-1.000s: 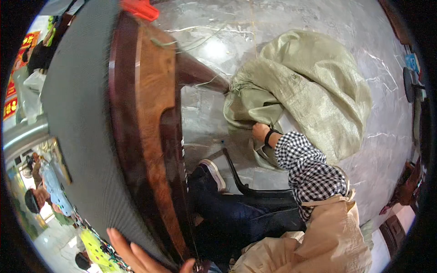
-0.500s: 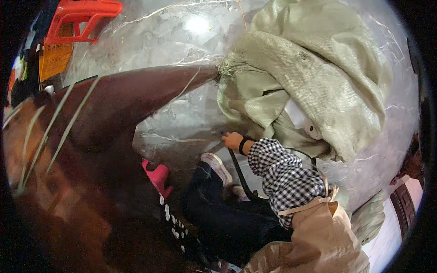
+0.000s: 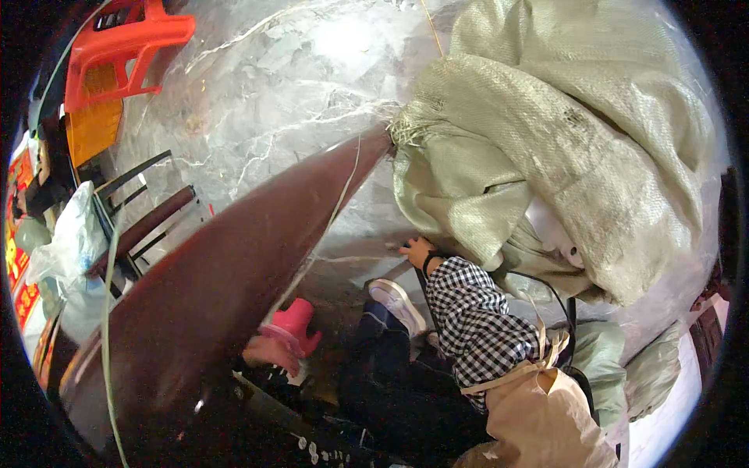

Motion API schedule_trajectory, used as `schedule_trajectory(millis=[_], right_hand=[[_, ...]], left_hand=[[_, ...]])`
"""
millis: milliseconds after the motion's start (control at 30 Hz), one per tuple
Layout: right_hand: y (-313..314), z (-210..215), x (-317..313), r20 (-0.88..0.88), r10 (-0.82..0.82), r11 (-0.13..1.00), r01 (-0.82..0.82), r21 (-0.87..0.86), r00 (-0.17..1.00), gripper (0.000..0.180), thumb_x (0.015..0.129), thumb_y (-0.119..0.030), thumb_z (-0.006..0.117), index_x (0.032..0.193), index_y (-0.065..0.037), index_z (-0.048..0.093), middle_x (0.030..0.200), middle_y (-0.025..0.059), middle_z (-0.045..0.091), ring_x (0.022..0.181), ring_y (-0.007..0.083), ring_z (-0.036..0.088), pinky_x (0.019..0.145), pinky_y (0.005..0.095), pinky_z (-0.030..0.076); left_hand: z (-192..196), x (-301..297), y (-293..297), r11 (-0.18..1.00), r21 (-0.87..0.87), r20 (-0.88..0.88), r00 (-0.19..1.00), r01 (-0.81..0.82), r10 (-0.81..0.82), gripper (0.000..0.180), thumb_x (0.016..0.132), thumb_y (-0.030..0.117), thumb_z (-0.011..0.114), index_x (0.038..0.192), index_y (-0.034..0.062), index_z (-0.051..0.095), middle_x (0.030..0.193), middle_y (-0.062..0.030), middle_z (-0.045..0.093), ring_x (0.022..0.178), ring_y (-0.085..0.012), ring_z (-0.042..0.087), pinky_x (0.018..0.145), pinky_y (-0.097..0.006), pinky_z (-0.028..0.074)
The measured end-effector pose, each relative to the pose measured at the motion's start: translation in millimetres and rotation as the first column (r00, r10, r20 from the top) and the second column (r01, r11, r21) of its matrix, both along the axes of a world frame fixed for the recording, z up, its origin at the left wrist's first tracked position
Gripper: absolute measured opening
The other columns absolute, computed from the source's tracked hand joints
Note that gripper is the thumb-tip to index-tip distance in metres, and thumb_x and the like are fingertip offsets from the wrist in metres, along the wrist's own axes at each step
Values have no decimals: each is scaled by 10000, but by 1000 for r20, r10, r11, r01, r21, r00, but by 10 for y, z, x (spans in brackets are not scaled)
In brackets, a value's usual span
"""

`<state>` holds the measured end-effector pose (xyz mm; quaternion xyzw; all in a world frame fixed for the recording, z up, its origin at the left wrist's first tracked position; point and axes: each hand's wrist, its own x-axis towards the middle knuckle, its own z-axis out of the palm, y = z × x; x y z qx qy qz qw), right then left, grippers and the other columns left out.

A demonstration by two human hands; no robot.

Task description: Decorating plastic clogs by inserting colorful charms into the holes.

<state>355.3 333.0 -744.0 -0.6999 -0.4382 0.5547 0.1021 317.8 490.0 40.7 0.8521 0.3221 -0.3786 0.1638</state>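
Note:
My right hand (image 3: 417, 252), a black band at its wrist, reaches out in a black-and-white checked sleeve (image 3: 472, 308). Its fingers curl at the upper end of a thin black bar (image 3: 426, 290), partly hidden by the sleeve. Just beyond the hand lies a large pale-green woven sack (image 3: 562, 132), rumpled, with something white (image 3: 550, 226) showing in a fold. A jeans leg (image 3: 382, 366) and a white shoe (image 3: 398, 304) are below the hand. My left hand does not show.
A dark brown tabletop (image 3: 226, 273) with a loose pale strap (image 3: 108, 335) fills the left. Under its edge are a pink object (image 3: 295, 324) and a patch of bare skin (image 3: 269, 352). A red plastic stool (image 3: 125, 58) and a clear plastic bag (image 3: 74, 234) are farther left.
The view has swung, so the sack and my right hand sit lower and farther right. A chair and plastic bag at the left show now. Bare skin appears beside the pink object.

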Motion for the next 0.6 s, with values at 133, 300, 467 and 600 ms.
schedule_trajectory(millis=[133, 300, 467, 600], right_hand=[[126, -83, -163, -110, -118, 990, 126, 64, 987, 425, 912, -171, 557, 1325, -262, 518, 1233, 157, 561, 1045, 413, 598, 873, 525, 503], [306, -298, -220, -66, -156, 985, 160, 61, 986, 433, 887, -150, 575, 1315, -207, 554, 1210, 153, 587, 1013, 397, 609, 825, 505, 529], [58, -604, -104, -25, 27, 997, -25, 78, 999, 391, 875, -125, 576, 1264, -155, 604, 1151, 150, 609, 993, 360, 627, 794, 488, 542], [296, 77, -125, 42, -208, 953, 193, 232, 977, 295, 857, -105, 593, 1147, -110, 645, 1109, 160, 602, 945, 341, 644, 769, 474, 551]], left_hand=[[-81, 142, 111, 995, 50, 40, 995, 85, -87, 737, 804, 155, 782, 1428, 27, 411, 1373, -235, 523, 1189, -370, 572, 984, -493, 462], [-296, 148, 154, 981, 105, 110, 979, 161, -173, 719, 813, 152, 767, 1428, 29, 416, 1378, -239, 515, 1190, -375, 571, 978, -498, 465], [-534, 176, 283, 966, 106, 214, 943, 237, -255, 701, 821, 148, 753, 1428, 32, 421, 1383, -244, 506, 1191, -379, 569, 972, -503, 468], [-618, 250, 164, 937, 171, 255, 905, 303, -340, 687, 828, 145, 741, 1428, 35, 425, 1387, -248, 500, 1192, -383, 568, 967, -506, 471]])
